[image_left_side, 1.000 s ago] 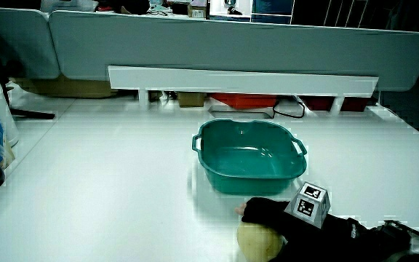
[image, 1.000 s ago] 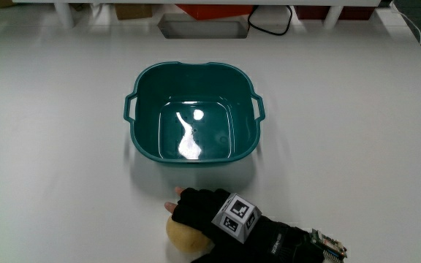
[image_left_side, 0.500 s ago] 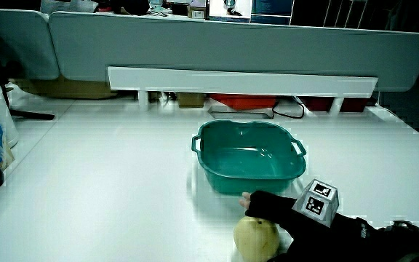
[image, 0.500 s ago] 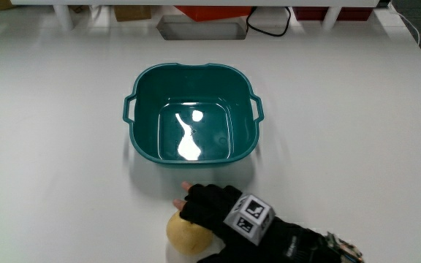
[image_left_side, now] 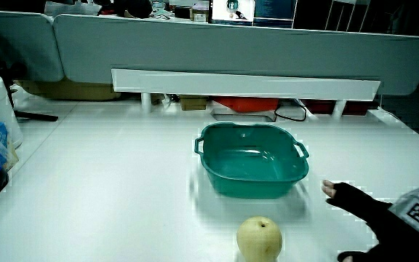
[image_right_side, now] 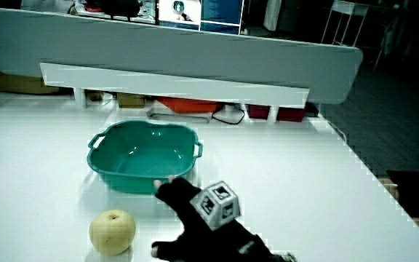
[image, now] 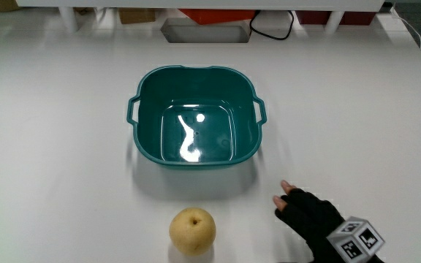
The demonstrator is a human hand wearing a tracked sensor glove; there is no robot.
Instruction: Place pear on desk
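A: Where's the pear now?

B: Sitting on the white desk by itself, upright on its base, nearer to the person than the teal basin and apart from it. Both side views show bare tabletop between the two.

A: And the hand?

B: Beside the pear, well clear of it, low over the desk. The fingers are spread loosely and grasp nothing; in a side view the hand shows the thumb splayed out, with the patterned cube riding on its back.

A: So the job's done?

B: I'd judge so: the pear rests on the desk with nothing touching it, which is what was asked. It probably stands so close to the basin because that is the nearest open spot on the person's side.

A: Any risk it rolls?

B: It looks settled, though a pear's rounded base could wobble if nudged. There's plenty of bare desk around it; the desk's near edge isn't visible in the main view, so I can't say how close the pear lies to it. The basin holds nothing but light glinting off its floor, and the forearm has open surface to move over
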